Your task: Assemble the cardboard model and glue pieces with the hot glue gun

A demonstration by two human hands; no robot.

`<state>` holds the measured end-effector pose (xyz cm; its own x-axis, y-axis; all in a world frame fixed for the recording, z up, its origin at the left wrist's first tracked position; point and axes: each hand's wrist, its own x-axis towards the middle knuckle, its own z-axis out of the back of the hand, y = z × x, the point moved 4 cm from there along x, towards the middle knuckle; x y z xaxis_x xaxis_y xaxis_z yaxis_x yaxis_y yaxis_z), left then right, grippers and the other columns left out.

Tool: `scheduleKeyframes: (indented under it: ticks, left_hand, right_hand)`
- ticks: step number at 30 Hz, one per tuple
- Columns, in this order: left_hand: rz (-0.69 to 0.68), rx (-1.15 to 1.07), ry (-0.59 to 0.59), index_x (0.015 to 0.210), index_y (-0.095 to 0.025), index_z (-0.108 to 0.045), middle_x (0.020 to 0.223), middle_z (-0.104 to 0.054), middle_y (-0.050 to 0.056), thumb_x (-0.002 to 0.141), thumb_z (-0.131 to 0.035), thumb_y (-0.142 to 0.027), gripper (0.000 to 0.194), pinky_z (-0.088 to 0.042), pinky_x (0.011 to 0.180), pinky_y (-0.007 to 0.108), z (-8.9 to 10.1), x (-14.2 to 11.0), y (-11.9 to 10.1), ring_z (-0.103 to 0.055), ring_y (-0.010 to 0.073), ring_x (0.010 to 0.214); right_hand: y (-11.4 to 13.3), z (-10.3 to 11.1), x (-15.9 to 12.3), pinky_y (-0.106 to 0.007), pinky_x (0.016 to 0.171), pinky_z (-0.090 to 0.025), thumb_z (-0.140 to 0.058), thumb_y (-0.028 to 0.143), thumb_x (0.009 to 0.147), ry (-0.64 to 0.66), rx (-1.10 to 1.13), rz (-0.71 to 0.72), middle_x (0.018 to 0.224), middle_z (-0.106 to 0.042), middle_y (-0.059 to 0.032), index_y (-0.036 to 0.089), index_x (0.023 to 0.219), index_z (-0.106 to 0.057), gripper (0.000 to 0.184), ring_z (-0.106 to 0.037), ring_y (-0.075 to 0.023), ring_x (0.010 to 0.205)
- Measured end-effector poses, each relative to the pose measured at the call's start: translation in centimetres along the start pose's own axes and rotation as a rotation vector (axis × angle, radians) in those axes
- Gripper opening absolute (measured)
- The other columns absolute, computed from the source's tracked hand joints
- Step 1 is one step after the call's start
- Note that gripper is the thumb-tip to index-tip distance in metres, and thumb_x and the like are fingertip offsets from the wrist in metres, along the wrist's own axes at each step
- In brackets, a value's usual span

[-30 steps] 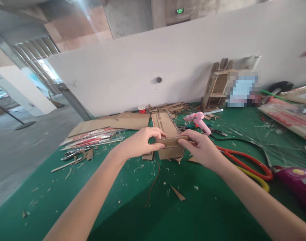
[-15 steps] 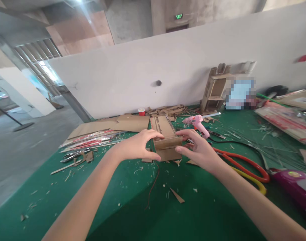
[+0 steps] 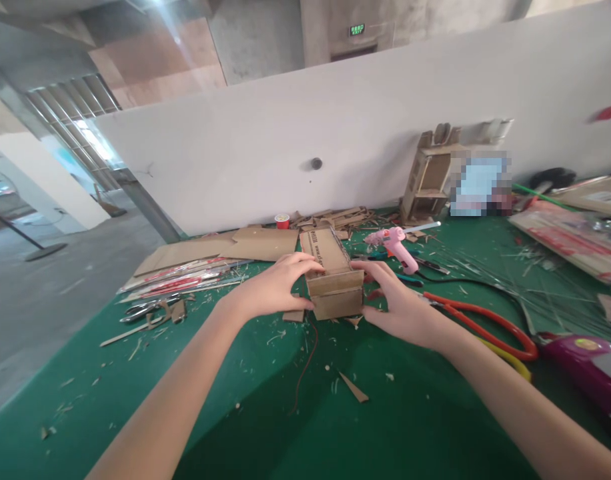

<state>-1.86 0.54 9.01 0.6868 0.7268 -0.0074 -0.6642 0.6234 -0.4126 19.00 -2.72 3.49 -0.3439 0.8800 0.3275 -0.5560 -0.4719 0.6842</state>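
A small cardboard box (image 3: 338,303) with printed lettering on its long top panel sits on the green table between my hands. A narrow strip of cardboard (image 3: 336,283) runs across its near end. My left hand (image 3: 273,283) grips the box's left side, thumb low and fingers at the top edge. On the right side, my right hand (image 3: 398,303) holds it the same way, its fingertips partly hidden behind the corner. A small cardboard scrap (image 3: 293,315) lies under the left thumb, and a thin red wire (image 3: 308,363) trails toward me.
A pink glue gun (image 3: 396,247) stands behind my right hand, near orange-handled cutters (image 3: 485,323). Cardboard sheets (image 3: 265,244) and scissors (image 3: 148,308) lie left. A red cup (image 3: 282,222), a cardboard tower (image 3: 425,180) and a purple tool (image 3: 585,367) surround the work area.
My right thumb has moved off the box's front face to its right edge, and my left thumb has drawn back slightly left. The near panel shows more fully; the strip looks more level.
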Motion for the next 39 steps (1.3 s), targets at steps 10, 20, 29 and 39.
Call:
scheduleKeyframes:
  ticks: [10,20,29,39]
  left_hand:
    - [0.005,-0.048,-0.075,0.141,-0.027,-0.033,0.152,-0.029,0.008,0.077,-0.063,-0.035,0.071,-0.029,0.110,0.043,-0.1,0.2,1.9,-0.030,0.0296,0.137]
    - [0.137,-0.395,-0.050,0.148,-0.022,-0.009,0.132,-0.051,0.016,0.075,-0.067,-0.031,0.093,-0.048,0.083,0.039,-0.8,0.3,4.5,-0.058,0.0257,0.103]
    - [0.117,-0.422,-0.155,0.146,-0.027,-0.020,0.154,-0.022,0.013,0.066,-0.076,-0.042,0.099,-0.037,0.104,0.044,-2.3,0.8,4.3,-0.034,0.0327,0.134]
    - [0.030,-0.788,-0.021,0.150,-0.026,-0.009,0.151,-0.032,0.014,0.067,-0.078,-0.030,0.108,-0.042,0.102,0.043,-2.4,0.4,3.9,-0.041,0.0309,0.131]
  right_hand:
    - [-0.6,-0.2,-0.3,-0.042,0.091,-0.049,-0.051,0.019,0.075,0.042,-0.201,-0.053,0.134,-0.047,-0.0120,0.022,0.143,-0.026,0.072,-0.045,-0.0278,0.124]
    - [-0.1,-1.0,-0.5,-0.046,0.090,-0.046,-0.052,0.038,0.086,0.162,-0.474,0.078,0.105,-0.061,-0.0113,0.018,0.114,-0.059,0.035,-0.054,-0.0289,0.105]
    - [-0.4,-1.3,-0.6,-0.050,0.102,-0.041,-0.051,0.044,0.086,0.064,-0.379,0.002,0.132,-0.053,-0.0147,0.015,0.139,-0.039,0.061,-0.047,-0.0304,0.124]
    - [1.0,-2.0,-1.0,-0.044,0.109,-0.037,-0.047,0.042,0.090,0.083,-0.182,0.013,0.145,-0.041,-0.0095,0.023,0.142,-0.037,0.057,-0.041,-0.0241,0.132]
